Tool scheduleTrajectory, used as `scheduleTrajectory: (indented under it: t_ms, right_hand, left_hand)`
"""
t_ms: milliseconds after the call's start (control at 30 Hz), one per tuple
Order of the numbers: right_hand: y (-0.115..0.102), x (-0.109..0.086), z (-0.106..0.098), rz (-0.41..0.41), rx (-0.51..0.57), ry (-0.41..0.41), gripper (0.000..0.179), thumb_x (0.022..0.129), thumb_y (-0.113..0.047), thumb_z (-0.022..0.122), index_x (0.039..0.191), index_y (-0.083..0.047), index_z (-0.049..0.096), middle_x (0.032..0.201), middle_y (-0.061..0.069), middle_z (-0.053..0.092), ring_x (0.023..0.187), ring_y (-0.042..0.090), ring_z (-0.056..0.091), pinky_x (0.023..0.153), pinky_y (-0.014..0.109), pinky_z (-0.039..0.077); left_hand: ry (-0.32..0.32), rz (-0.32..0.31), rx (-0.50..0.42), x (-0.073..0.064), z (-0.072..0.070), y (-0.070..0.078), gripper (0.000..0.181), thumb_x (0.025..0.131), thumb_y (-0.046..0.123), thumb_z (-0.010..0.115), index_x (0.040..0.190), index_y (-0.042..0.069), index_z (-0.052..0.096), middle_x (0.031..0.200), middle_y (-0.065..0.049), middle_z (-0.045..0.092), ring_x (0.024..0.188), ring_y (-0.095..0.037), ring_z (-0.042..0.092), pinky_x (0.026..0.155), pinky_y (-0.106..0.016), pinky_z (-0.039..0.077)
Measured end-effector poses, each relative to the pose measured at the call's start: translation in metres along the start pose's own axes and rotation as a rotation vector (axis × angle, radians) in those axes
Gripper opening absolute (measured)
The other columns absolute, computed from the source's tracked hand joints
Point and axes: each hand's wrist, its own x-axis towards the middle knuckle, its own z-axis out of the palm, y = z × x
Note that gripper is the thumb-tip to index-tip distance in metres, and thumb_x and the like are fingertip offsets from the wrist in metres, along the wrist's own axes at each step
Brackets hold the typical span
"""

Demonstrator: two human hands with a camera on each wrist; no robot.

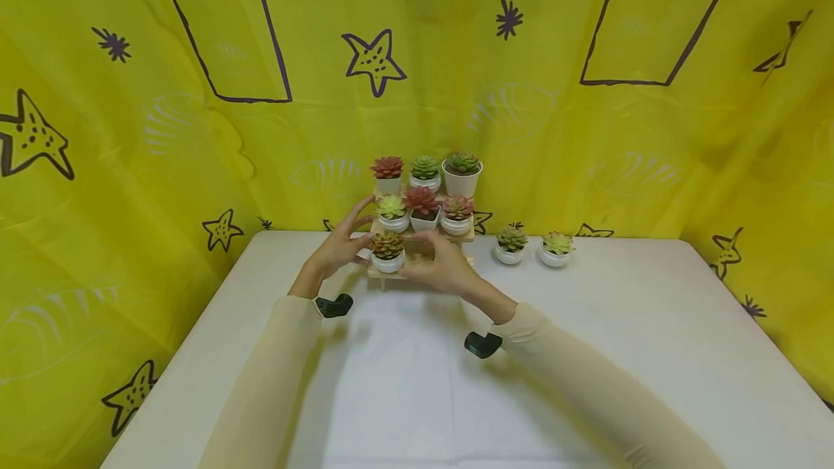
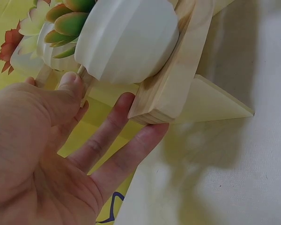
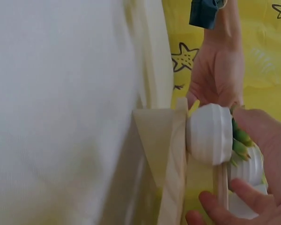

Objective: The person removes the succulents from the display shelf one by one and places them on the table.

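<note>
A three-tier wooden stand (image 1: 465,237) holds several potted artificial succulents. On its lowest tier, at the left, sits a green-and-red succulent in a round white pot (image 1: 388,264). My left hand (image 1: 335,248) is at the stand's left end; in the left wrist view two fingertips (image 2: 152,133) touch the lower shelf (image 2: 166,93) near its end, with the thumb beside the tier behind. From the right, my right hand (image 1: 446,265) reaches over the same tier beside that pot. Its thumb is close to the leaves (image 3: 241,138) and its fingers are spread; contact with the pot is unclear.
Two more succulents in white pots, one darker green (image 1: 510,246) and one light green (image 1: 555,250), stand on the white table (image 1: 586,324) to the right of the stand. Behind the stand hangs a yellow patterned curtain (image 1: 430,107).
</note>
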Motion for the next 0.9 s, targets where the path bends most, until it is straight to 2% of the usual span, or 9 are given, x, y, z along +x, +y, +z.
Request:
scheduleTrajectory:
  t_ms: [167, 333, 433, 567, 900]
  right_hand:
    - [-0.002, 0.006, 0.017, 0.097, -0.072, 0.101, 0.065, 0.082, -0.031, 0.089, 0.134, -0.007, 0.060, 0.132, 0.012, 0.066, 0.122, 0.029, 0.061, 0.103, 0.045, 0.048]
    - [-0.007, 0.009, 0.028, 0.154, -0.123, 0.151, 0.067, 0.080, -0.038, 0.090, 0.133, -0.009, 0.060, 0.128, 0.010, 0.068, 0.120, 0.029, 0.060, 0.102, 0.048, 0.047]
    - [-0.008, 0.012, 0.033, 0.166, -0.179, 0.170, 0.068, 0.080, -0.043, 0.089, 0.134, -0.011, 0.060, 0.126, 0.009, 0.069, 0.121, 0.032, 0.057, 0.104, 0.053, 0.039]
    - [-0.008, 0.014, 0.039, 0.170, -0.231, 0.187, 0.067, 0.080, -0.046, 0.088, 0.133, -0.013, 0.061, 0.123, 0.006, 0.067, 0.120, 0.035, 0.052, 0.099, 0.055, 0.032]
    - [-0.006, 0.016, 0.048, 0.164, -0.247, 0.220, 0.064, 0.081, -0.044, 0.087, 0.130, -0.014, 0.060, 0.106, 0.006, 0.065, 0.110, 0.033, 0.050, 0.093, 0.053, 0.032]
  left_hand:
    - [-0.002, 0.001, 0.006, 0.000, -0.001, -0.001, 0.075, 0.108, 0.005, 0.049, 0.163, 0.047, 0.019, 0.167, -0.017, 0.022, 0.130, -0.053, 0.050, 0.074, -0.053, 0.061]
    - [0.006, 0.004, 0.013, 0.000, 0.000, 0.001, 0.075, 0.108, 0.005, 0.050, 0.163, 0.046, 0.019, 0.166, -0.018, 0.023, 0.130, -0.053, 0.050, 0.073, -0.053, 0.061]
    - [0.008, 0.006, 0.013, 0.000, 0.000, 0.002, 0.076, 0.108, 0.004, 0.049, 0.163, 0.046, 0.018, 0.166, -0.018, 0.023, 0.130, -0.053, 0.050, 0.073, -0.054, 0.061]
    - [0.003, 0.014, 0.020, -0.001, 0.000, 0.003, 0.076, 0.108, 0.003, 0.048, 0.164, 0.043, 0.017, 0.166, -0.020, 0.022, 0.128, -0.055, 0.051, 0.074, -0.056, 0.060]
    - [0.006, 0.011, 0.017, -0.001, 0.000, 0.000, 0.075, 0.108, 0.004, 0.049, 0.164, 0.044, 0.017, 0.166, -0.019, 0.023, 0.124, -0.054, 0.054, 0.075, -0.054, 0.061]
